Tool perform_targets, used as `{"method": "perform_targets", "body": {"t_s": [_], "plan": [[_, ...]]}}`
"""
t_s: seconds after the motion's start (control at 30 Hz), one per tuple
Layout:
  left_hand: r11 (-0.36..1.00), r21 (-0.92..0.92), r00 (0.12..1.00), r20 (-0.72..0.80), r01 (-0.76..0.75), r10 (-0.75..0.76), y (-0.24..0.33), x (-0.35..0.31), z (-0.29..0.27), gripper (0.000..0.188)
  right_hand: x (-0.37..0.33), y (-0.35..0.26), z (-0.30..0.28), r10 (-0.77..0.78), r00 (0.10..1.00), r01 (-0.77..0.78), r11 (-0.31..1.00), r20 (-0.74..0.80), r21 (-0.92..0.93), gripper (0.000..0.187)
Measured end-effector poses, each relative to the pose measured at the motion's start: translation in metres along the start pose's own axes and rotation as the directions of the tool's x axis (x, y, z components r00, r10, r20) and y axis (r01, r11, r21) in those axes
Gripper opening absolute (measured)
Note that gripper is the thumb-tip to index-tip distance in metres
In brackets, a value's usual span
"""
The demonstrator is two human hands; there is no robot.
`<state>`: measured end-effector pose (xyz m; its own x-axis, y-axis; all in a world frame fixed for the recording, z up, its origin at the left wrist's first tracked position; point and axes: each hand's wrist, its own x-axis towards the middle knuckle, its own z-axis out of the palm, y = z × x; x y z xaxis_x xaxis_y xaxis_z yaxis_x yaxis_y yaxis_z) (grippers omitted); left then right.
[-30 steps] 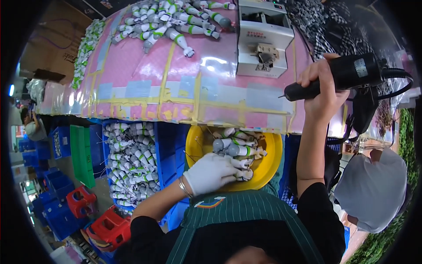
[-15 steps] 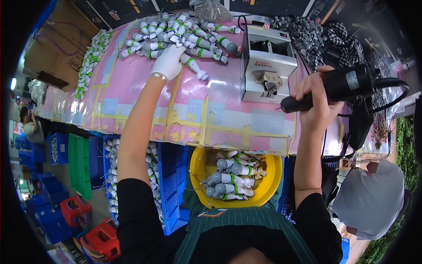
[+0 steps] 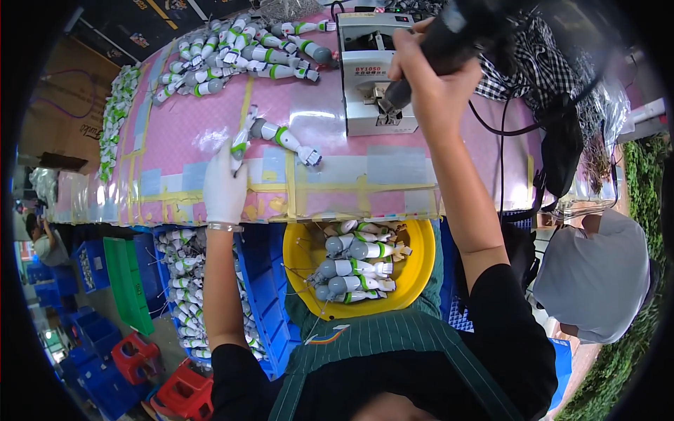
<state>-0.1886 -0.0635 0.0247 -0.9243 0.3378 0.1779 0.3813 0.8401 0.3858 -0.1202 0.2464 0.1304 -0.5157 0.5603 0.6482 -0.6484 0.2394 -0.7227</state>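
Observation:
My left hand, in a white glove, is closed on a white-and-green toy arm piece near the table's front edge. Just right of it lies a toy arm with a grey ball end and a fist-like end. My bare right hand grips a black electric screwdriver, tilted with its nose down at the front of a silver screw feeder. The fingers hide part of the feeder, and the screwdriver's tip is hard to make out against its metal outlet.
A pile of toy arms lies at the back left, with small white-green pieces beyond. Below the table edge are a yellow tub and a blue crate with toy arms. A power cord hangs at right. Another person sits nearby.
My left hand has come back from the pile toward the table's front edge with a toy arm piece. My right hand has brought the screwdriver left to the feeder. The view has shifted.

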Motion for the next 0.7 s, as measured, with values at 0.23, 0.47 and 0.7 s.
{"method": "perform_targets", "body": {"t_s": [0.23,0.47,0.7], "plan": [[0.902,-0.341,0.964,-0.054,-0.263,0.260,0.056,-0.044,-0.009,0.045,0.002,-0.004,0.005,0.209,0.977,-0.201,0.969,0.047,-0.143,0.019],[0.826,-0.251,0.853,0.007,-0.504,0.522,0.125,-0.057,0.057,0.041,-0.042,-0.020,-0.017,0.294,0.953,-0.299,0.953,0.078,0.058,0.027],[0.825,-0.303,0.868,-0.020,-0.478,0.495,0.132,-0.058,0.063,0.041,-0.071,-0.027,-0.021,0.305,0.947,-0.312,0.948,0.103,0.062,0.027]]}}
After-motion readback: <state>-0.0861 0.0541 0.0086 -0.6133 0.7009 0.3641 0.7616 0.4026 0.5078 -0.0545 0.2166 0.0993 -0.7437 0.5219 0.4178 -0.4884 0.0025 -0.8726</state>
